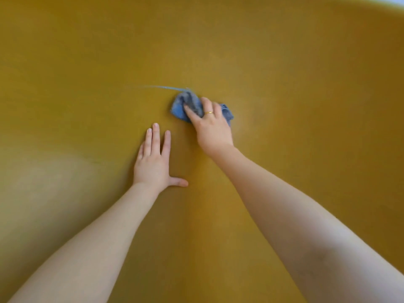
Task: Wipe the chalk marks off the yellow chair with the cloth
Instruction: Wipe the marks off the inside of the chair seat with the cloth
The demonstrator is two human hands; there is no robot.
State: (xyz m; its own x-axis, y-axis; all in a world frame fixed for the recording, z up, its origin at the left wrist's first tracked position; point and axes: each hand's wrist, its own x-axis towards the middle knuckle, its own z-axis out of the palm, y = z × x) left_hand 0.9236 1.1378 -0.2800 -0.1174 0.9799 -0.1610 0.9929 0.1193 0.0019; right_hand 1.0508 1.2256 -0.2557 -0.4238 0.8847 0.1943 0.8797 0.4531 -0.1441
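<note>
- A yellow chair (pixel 284 62) fills almost the whole view, seen from above and very close; its smooth, mustard-coloured surface curves gently, with a soft crease running down the lower middle.
- A thin pale blue chalk mark (pixel 159 87) runs in a shallow arc across the middle of the surface, from the left towards the centre.
- The right end of that line meets a crumpled blue cloth (pixel 178 109), which lies bunched on the chair just right of centre.
- The right hand (pixel 211 127) presses down on the cloth, fingers curled over and gripping it, so that folds of fabric stick out to the left of the fingers and behind them to the right.
- A thin gold ring (pixel 209 113) sits on one finger of that hand.
- The right forearm reaches in from the bottom right corner, bare.
- The left hand (pixel 153 162) lies flat on the chair, palm down, just below and to the left of the cloth, holding nothing.
- Its fingers are straight and point away from the person; the thumb sticks out to the right.
- The left hand and the cloth are near each other but do not touch.
- The left forearm enters from the bottom left corner, also bare.
- A sliver of pale background shows at the top right corner, too blurred to make out.
</note>
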